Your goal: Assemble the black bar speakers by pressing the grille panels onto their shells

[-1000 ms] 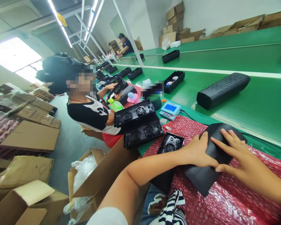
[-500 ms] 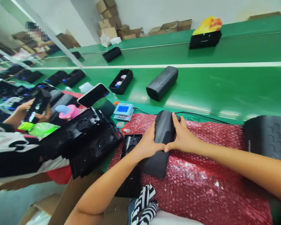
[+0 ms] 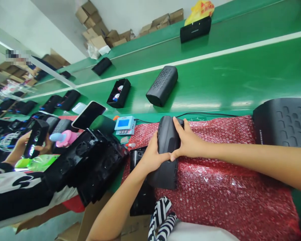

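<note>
A black speaker housing (image 3: 165, 177) lies slanted on the red bubble wrap (image 3: 215, 187). My left hand (image 3: 152, 155) grips its left side, the thumb across the top. From the right, my right hand (image 3: 187, 140) holds the same housing, fingers over its far right edge; the two thumb tips meet on its upper face. Under and left of my left wrist is an open black shell (image 3: 142, 201), partly hidden. A small blue device with a screen (image 3: 124, 125) stands just beyond the wrap.
A large dark speaker (image 3: 283, 124) stands at the right. Stacked black shells (image 3: 90, 160) lie at the left, beside a co-worker's hands (image 3: 20, 145) holding a black box. On the green belt (image 3: 228, 80) are a textured speaker (image 3: 163, 85) and an open black box (image 3: 119, 93).
The view has tilted and shifted, so the belt and background sit differently. Both my hands keep their hold on the housing, with little visible change.
</note>
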Action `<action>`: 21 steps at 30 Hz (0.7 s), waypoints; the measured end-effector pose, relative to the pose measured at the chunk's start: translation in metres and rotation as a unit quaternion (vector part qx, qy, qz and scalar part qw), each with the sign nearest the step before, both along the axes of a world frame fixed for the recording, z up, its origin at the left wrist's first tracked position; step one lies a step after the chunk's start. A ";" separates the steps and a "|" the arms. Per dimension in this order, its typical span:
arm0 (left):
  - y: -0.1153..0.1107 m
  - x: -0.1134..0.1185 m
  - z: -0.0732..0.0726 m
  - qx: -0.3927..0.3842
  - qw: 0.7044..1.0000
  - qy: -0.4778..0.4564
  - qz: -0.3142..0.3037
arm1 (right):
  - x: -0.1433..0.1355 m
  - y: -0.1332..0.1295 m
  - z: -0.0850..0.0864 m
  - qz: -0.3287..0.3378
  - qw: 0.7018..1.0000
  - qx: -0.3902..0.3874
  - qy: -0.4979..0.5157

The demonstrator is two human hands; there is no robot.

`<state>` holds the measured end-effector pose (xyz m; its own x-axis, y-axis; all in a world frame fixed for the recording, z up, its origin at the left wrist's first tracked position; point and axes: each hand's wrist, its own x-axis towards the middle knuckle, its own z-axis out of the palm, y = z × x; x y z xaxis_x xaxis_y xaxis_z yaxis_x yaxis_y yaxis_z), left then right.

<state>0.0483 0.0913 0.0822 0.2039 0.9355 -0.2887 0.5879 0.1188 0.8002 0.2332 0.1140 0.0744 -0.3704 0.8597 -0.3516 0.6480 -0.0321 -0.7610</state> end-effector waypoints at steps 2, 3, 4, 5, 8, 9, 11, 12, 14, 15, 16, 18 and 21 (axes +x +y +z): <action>0.000 0.000 0.000 -0.002 1.000 -0.001 0.002 | 0.000 -0.001 0.001 0.001 1.000 -0.008 -0.001; 0.000 0.001 0.001 -0.002 1.000 -0.005 0.002 | 0.000 -0.001 0.002 -0.001 1.000 -0.011 -0.002; -0.001 0.001 0.002 0.000 1.000 -0.009 0.001 | 0.000 -0.001 0.002 -0.003 1.000 -0.013 -0.001; -0.002 0.001 0.003 0.001 1.000 -0.011 0.000 | 0.000 -0.002 0.001 -0.005 1.000 -0.014 0.002; -0.003 0.002 0.005 -0.003 1.000 0.003 0.004 | 0.001 -0.002 -0.002 -0.012 1.000 -0.012 0.017; -0.004 0.003 0.005 -0.004 1.000 0.009 0.006 | 0.001 -0.002 -0.003 -0.014 1.000 -0.011 0.020; -0.003 0.003 0.004 0.004 1.000 0.012 0.009 | 0.000 -0.001 -0.005 -0.016 1.000 -0.011 0.021; -0.003 0.003 0.003 0.012 1.000 0.007 0.008 | -0.001 0.000 -0.005 -0.015 1.000 -0.010 0.019; -0.002 0.003 0.003 0.035 0.999 -0.015 0.001 | -0.002 0.000 -0.007 -0.009 1.000 0.000 0.011; -0.003 0.003 0.003 0.046 0.999 -0.027 -0.005 | -0.003 -0.001 -0.008 -0.004 1.000 0.012 0.006; -0.003 0.003 0.003 0.056 0.998 -0.034 -0.011 | -0.003 -0.002 -0.011 -0.001 1.000 0.030 0.000; -0.005 0.003 0.005 0.068 0.997 -0.027 -0.025 | -0.002 -0.006 -0.020 0.005 0.997 0.074 -0.013; -0.006 0.003 0.007 0.051 0.998 0.034 -0.030 | 0.002 -0.005 -0.042 0.007 0.990 0.140 -0.026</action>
<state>0.0514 0.0853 0.0893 0.2432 0.9473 -0.2087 0.6454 0.0026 0.7639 0.2353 0.1091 0.0323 -0.3708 0.9209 -0.1200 0.6855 0.1842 -0.7044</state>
